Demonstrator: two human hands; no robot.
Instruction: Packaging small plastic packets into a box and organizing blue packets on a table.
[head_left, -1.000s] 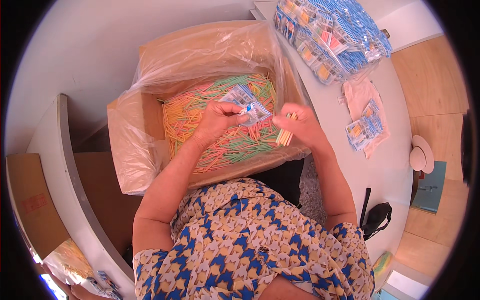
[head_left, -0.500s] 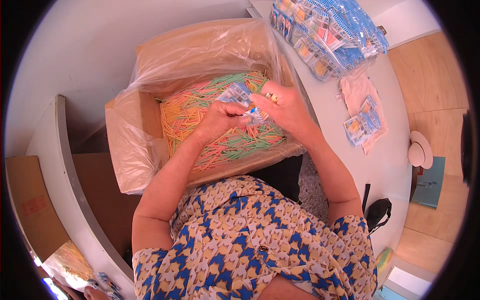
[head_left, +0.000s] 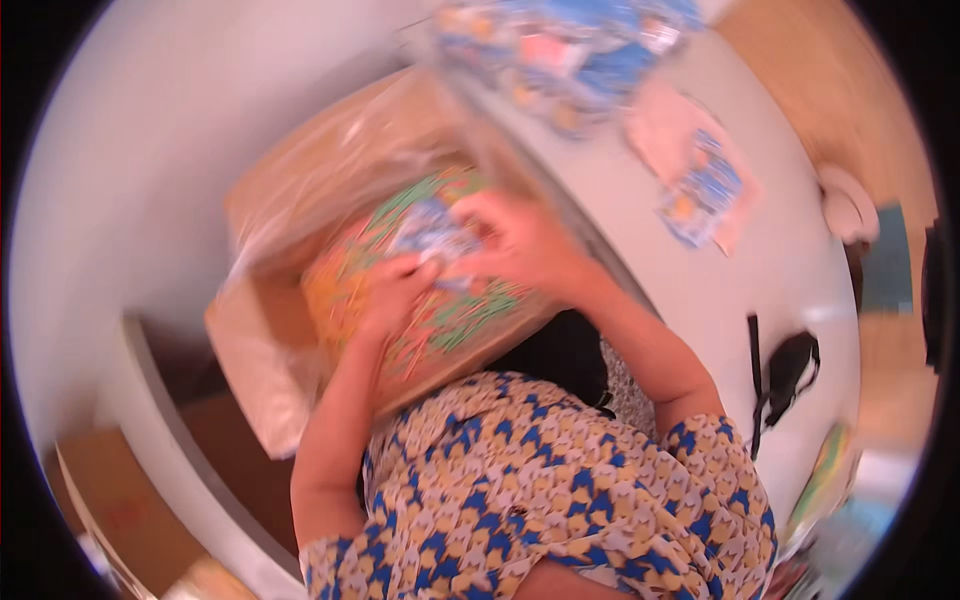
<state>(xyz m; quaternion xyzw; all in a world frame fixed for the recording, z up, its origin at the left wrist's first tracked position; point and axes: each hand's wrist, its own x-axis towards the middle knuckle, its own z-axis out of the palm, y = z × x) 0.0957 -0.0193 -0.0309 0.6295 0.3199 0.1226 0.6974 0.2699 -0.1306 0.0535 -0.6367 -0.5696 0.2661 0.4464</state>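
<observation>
Over the cardboard box [head_left: 255,345], a blue-and-white clear plastic packet [head_left: 428,228] is between my two hands, smeared by motion. My left hand [head_left: 392,292] is closed, with its thumb and fingertips pinching the packet's near edge. From the right, my right hand [head_left: 525,245] curls its fingers and thumb around the packet's other side. Below them the box holds many thin sticks [head_left: 345,285] in pink, yellow, orange and green, lying loose. Clear plastic film [head_left: 375,120] lines the box and hangs over its edges. What the packet contains is too blurred to tell.
At the far right, a pile of similar packets [head_left: 575,65] sits on the white table [head_left: 700,310]. A few packets [head_left: 705,195] lie on a pink cloth [head_left: 655,120]. Closer on the table is a black strapped item [head_left: 790,370]. Another cardboard box [head_left: 130,500] stands at lower left.
The whole view has swung and blurred, so the box and table appear shifted. My right hand has opened its curl wider around the packet, and both hands stay on it.
</observation>
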